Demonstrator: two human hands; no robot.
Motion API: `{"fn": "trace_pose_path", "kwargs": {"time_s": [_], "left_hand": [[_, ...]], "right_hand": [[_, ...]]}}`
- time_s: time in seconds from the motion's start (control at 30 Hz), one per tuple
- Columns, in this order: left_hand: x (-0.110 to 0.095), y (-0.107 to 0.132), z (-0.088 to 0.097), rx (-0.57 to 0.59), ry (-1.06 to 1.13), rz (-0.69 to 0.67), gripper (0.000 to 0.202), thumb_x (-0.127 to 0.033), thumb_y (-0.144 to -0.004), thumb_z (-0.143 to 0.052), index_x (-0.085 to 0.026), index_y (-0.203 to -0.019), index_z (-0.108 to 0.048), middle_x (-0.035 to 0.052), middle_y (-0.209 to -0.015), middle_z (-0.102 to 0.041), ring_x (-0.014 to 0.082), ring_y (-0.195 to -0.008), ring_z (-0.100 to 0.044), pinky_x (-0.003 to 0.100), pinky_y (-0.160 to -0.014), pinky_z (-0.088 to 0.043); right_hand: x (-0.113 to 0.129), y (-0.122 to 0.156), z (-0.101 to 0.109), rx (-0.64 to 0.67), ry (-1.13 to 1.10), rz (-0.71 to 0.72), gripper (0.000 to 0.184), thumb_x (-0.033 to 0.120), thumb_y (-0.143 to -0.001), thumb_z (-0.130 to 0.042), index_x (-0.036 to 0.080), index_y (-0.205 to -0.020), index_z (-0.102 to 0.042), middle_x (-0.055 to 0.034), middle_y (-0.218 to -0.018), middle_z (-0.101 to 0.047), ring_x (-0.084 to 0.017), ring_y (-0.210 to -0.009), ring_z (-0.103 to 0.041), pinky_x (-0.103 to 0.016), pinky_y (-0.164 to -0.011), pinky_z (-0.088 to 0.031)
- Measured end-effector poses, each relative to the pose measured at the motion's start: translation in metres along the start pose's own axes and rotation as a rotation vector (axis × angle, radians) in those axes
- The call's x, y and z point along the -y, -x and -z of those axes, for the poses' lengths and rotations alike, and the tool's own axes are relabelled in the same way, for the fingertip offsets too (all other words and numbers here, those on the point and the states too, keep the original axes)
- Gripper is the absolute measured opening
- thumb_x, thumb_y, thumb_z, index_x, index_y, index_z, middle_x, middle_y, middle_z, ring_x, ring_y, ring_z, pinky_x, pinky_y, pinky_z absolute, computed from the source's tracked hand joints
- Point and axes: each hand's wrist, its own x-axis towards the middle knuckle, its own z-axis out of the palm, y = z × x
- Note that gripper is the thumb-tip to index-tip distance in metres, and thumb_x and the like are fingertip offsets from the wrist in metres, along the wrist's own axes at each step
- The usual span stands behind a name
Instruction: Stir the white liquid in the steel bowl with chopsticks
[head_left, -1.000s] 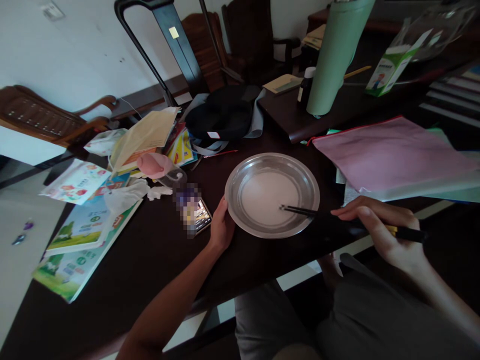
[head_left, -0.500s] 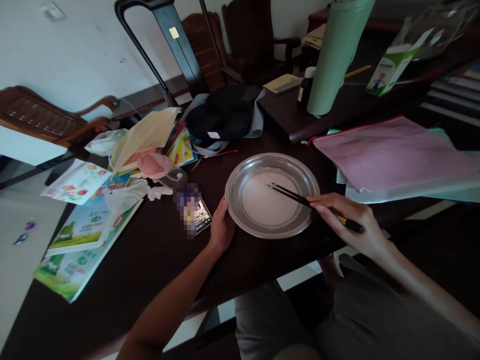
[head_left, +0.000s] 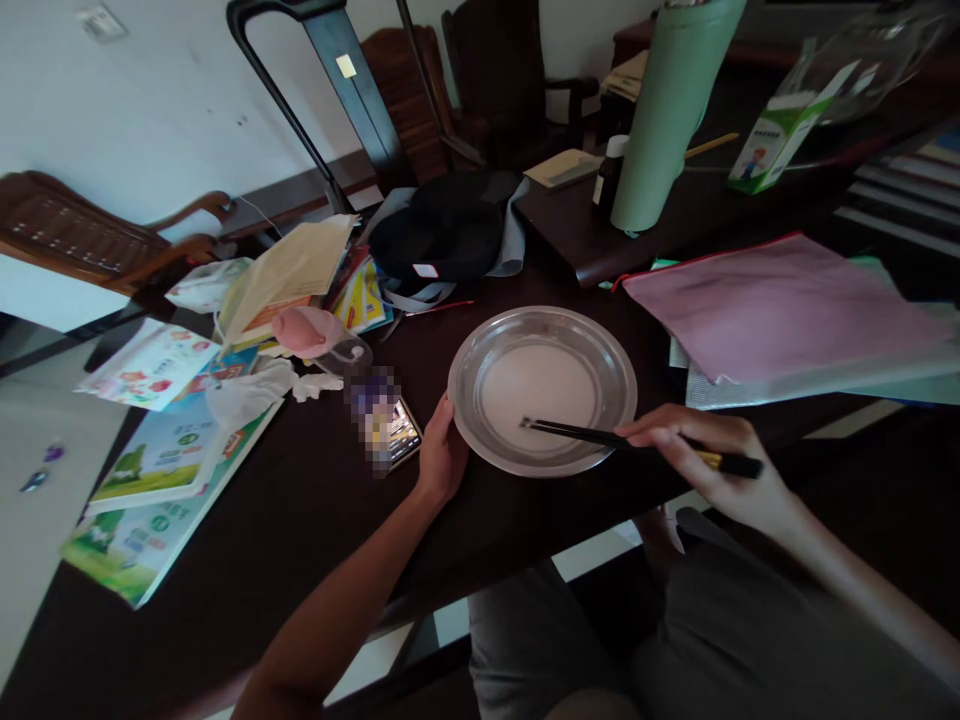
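Observation:
A round metal basin (head_left: 619, 345) rests on the dark table, with a pale, whitish content (head_left: 536, 385) at its bottom. My left hand (head_left: 442, 455) grips the basin's left rim, its thumb along the edge and the other fingers partly hidden below. In my right hand (head_left: 712, 455), at the basin's right, is a pair of black chopsticks (head_left: 574, 431) with gold bands near the back ends. Their tips lie close together over the near left part of the pale content; I cannot tell whether they touch it or pinch anything.
A lit phone (head_left: 401, 435) lies left of the basin, near crumpled tissue (head_left: 316, 387) and stacked booklets (head_left: 161, 455). Behind the basin is a black bag (head_left: 442, 225). On the right are a pink zip pouch (head_left: 780, 305), a green tumbler (head_left: 671, 120) and a small carton (head_left: 780, 140).
The chopstick tips have swept toward me and slightly left inside the basin, and the chopsticks now lie more level. My right hand has shifted a little right. My left hand keeps its place.

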Motion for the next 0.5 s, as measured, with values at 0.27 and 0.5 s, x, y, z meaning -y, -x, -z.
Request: {"fn": "trace_pose_path", "kwargs": {"time_s": [0.27,0.5], "left_hand": [[-0.001,0.001,-0.001,0.017,0.012,-0.001,0.038,-0.048,-0.084,-0.076,-0.022,-0.112,-0.078,0.0055,-0.124,-0.079,0.0324,-0.134,-0.064,0.046,-0.117,-0.048],[0.001,0.0,0.0,-0.011,0.009,0.014,0.038,-0.048,-0.085,-0.076,-0.022,-0.113,-0.077,0.0063,-0.123,-0.079,0.0329,-0.134,-0.064,0.047,-0.116,-0.05]], "right_hand": [[-0.018,-0.006,-0.014,0.022,0.164,0.076,0.016,0.019,-0.101,-0.062,0.024,-0.111,-0.074,-0.007,-0.117,-0.082,-0.022,-0.105,-0.08,-0.032,-0.087,-0.066],[0.0,0.01,0.016,-0.191,0.164,-0.074,0.024,0.025,-0.104,-0.056,0.027,-0.092,-0.077,-0.0032,-0.091,-0.082,-0.02,-0.082,-0.079,-0.031,-0.069,-0.062]]}}
